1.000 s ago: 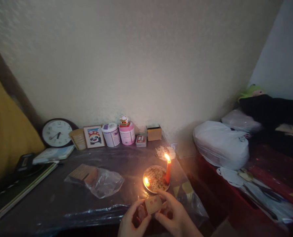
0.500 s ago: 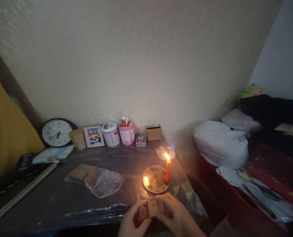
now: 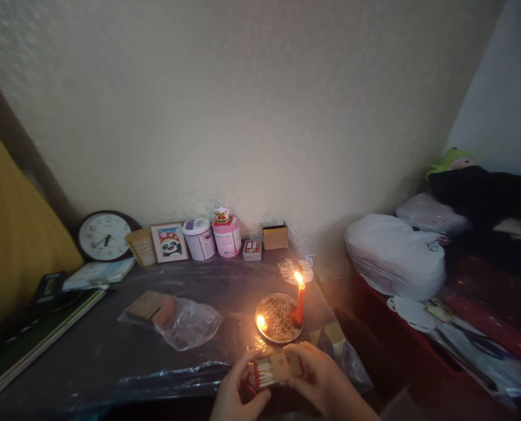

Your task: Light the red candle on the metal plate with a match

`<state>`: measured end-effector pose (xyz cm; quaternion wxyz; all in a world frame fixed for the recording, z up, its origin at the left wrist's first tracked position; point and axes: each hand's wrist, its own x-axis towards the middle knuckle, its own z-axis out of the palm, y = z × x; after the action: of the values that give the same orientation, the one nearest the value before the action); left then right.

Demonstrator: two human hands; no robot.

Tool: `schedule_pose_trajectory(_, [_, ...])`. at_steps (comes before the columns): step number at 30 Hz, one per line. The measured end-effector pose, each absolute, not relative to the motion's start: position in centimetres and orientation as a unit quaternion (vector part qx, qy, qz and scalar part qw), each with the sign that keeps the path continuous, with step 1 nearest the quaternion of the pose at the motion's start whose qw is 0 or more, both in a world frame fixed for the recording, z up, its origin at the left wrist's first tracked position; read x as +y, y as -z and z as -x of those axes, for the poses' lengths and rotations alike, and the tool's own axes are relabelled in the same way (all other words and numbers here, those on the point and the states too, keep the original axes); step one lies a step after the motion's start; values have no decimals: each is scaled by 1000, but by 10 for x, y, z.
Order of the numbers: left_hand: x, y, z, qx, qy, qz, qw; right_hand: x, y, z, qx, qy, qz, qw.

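A small brown matchbox (image 3: pixel 286 366) is held between both hands close to the table's front edge. Its tray is partly slid out to the left, showing a row of pale matches (image 3: pixel 266 372). My left hand (image 3: pixel 236 390) pinches the tray's left end, while my right hand (image 3: pixel 325 380) grips the sleeve at its right. Just beyond them lies a round plate (image 3: pixel 282 341) covered in small brownish bits. A lit red candle (image 3: pixel 300 304) stands upright at its right side, and a low flame (image 3: pixel 261 321) burns at its left edge.
A second dish (image 3: pixel 306 276) piled with sticks sits behind the candle. To the left are a clear plastic bag (image 3: pixel 194 327) and a brown packet (image 3: pixel 145 305). A clock (image 3: pixel 104 237), picture frame (image 3: pixel 170 245), tins (image 3: pixel 199 242) and open box (image 3: pixel 275 237) line the wall.
The matchbox, shut before, is now partly open: the tray has come out to the left of the sleeve and matches show. My right hand has shifted slightly right with the sleeve.
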<state>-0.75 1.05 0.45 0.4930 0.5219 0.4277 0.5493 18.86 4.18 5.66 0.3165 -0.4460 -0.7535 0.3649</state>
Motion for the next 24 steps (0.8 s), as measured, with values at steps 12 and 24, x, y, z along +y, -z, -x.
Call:
schedule_pose_trajectory(12, [11, 1, 6, 434, -542, -533, 484, 33, -64, -182, -768, -338, 422, 342])
schedule_pose_trajectory(24, [9, 4, -5, 451, -508, -601, 421, 21, -50, -157, -863, -161, 405, 254])
